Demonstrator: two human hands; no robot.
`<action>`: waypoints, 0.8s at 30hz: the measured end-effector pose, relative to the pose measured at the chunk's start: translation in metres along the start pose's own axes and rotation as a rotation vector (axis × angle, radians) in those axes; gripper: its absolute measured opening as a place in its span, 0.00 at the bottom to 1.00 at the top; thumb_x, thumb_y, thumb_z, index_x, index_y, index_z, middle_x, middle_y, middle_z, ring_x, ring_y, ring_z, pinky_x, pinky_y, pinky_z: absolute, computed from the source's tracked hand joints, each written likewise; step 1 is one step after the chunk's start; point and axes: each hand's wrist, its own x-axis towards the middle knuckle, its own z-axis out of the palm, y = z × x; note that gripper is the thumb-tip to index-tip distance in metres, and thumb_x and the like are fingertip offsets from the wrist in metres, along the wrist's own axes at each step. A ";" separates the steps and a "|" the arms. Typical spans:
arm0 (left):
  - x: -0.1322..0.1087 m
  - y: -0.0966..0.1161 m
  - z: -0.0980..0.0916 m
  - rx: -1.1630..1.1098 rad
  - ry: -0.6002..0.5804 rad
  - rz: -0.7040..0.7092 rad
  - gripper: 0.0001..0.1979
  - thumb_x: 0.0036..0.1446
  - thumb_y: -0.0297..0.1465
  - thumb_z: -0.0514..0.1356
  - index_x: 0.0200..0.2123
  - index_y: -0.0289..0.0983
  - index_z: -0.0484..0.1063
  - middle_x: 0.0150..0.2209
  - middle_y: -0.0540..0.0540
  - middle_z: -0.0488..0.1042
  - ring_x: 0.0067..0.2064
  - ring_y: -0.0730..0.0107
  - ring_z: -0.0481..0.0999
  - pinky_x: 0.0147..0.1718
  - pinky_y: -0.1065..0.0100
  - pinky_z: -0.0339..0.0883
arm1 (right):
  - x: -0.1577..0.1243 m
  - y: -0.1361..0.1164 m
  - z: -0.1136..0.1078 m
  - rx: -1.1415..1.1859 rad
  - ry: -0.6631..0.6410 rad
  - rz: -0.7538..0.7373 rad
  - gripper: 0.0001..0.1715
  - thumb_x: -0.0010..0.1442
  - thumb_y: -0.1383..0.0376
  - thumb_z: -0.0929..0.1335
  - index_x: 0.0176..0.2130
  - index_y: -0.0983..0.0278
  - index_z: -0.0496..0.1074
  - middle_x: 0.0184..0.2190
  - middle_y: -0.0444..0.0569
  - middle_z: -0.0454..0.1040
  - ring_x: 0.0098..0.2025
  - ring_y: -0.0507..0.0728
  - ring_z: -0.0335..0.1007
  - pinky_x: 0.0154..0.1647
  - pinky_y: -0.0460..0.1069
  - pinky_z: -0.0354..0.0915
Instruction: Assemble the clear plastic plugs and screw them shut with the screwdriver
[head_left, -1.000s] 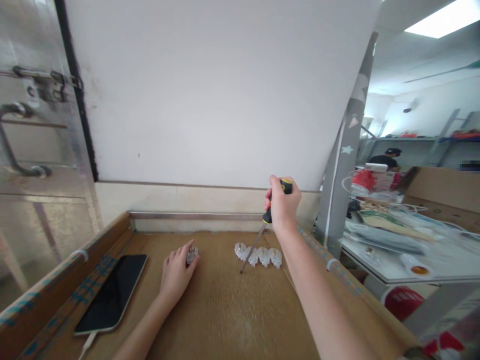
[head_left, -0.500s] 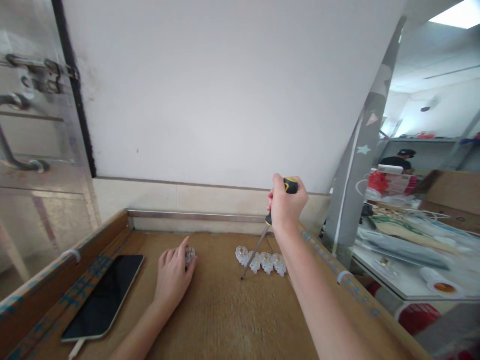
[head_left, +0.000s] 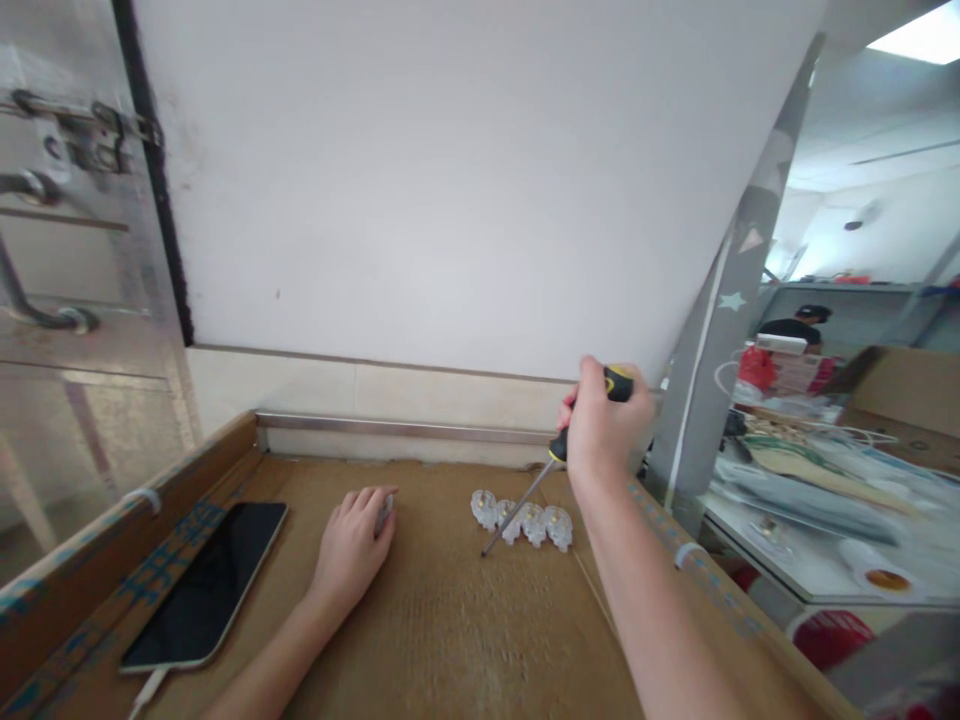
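Note:
My right hand [head_left: 607,425] is closed around the black and yellow handle of a screwdriver [head_left: 525,496]. Its shaft slants down to the left, with the tip at the cardboard surface just in front of a row of several clear plastic pieces [head_left: 533,522] with brass-coloured centres. To the left, my left hand [head_left: 358,530] rests on the cardboard, fingers curled over a small clear plastic piece [head_left: 385,513]. Most of that piece is hidden by the fingers and thumb.
A black phone [head_left: 208,590] with a white cable lies at the left of the cardboard-lined table [head_left: 465,640], which has raised sides. A white wall stands behind. To the right are a grey post [head_left: 712,330], a cluttered table [head_left: 795,540] and a person [head_left: 799,325] farther back.
My right hand has moved right and slightly down, so the screwdriver leans over more while its tip stays nearly in place. My left index finger has folded down over the plastic piece.

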 end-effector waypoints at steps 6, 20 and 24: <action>0.002 -0.002 -0.001 0.014 0.016 -0.079 0.21 0.58 0.29 0.51 0.55 0.37 0.56 0.48 0.42 0.71 0.43 0.61 0.73 0.39 0.64 0.65 | -0.018 -0.005 0.029 0.017 -0.186 -0.045 0.17 0.49 0.58 0.69 0.22 0.61 0.57 0.13 0.34 0.57 0.13 0.46 0.53 0.13 0.42 0.52; -0.001 0.001 -0.012 -0.007 0.035 -0.020 0.15 0.58 0.31 0.51 0.49 0.39 0.64 0.44 0.43 0.73 0.46 0.57 0.70 0.43 0.58 0.63 | -0.053 -0.036 0.013 0.001 -0.236 -0.257 0.16 0.55 0.58 0.66 0.24 0.61 0.57 0.17 0.37 0.55 0.17 0.47 0.54 0.16 0.43 0.54; 0.000 -0.004 -0.009 -0.019 -0.006 0.023 0.11 0.57 0.27 0.52 0.43 0.41 0.68 0.41 0.47 0.74 0.43 0.60 0.72 0.41 0.62 0.64 | -0.040 -0.042 0.020 -0.031 -0.077 -0.409 0.16 0.55 0.59 0.66 0.23 0.59 0.56 0.19 0.39 0.56 0.20 0.49 0.57 0.18 0.44 0.56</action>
